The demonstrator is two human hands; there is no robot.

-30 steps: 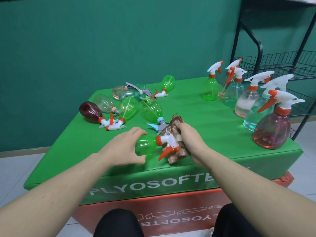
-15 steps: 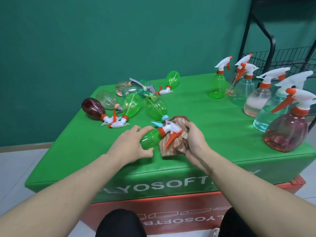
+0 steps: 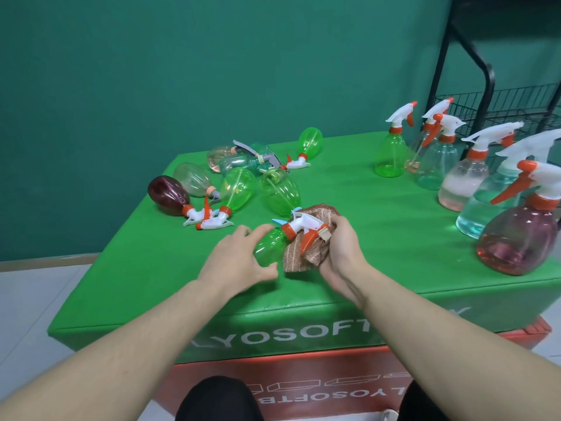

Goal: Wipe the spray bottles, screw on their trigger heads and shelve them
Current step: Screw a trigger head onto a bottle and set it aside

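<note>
Green translucent plastic spray bottle [image 3: 268, 246] lies on its side near the front edge of the green padded table [image 3: 379, 253], its white-and-orange trigger head [image 3: 305, 230] pointing toward 2 o'clock. It looks empty, so I judge it very light, thin-walled and a bit springy, with a smooth skin that could roll or squirt out of a loose hold. My left hand [image 3: 235, 262] curls round the bottle's belly, fingers over the top and thumb below. I'd keep the hold there, on the widest part, and leave the thin neck alone. My right hand [image 3: 341, 250] bunches the brown striped cloth [image 3: 306, 253] against the trigger head and neck; the cloth is soft and should add grip for wiping or twisting the orange collar.

At 11 o'clock from the bottle lies a heap of toppled bottles [image 3: 243, 183], green, clear and dark red. At 2 to 3 o'clock a row of upright bottles with heads on [image 3: 473, 174] stands well apart. Beyond them, the black wire shelf rack [image 3: 498, 101].
</note>
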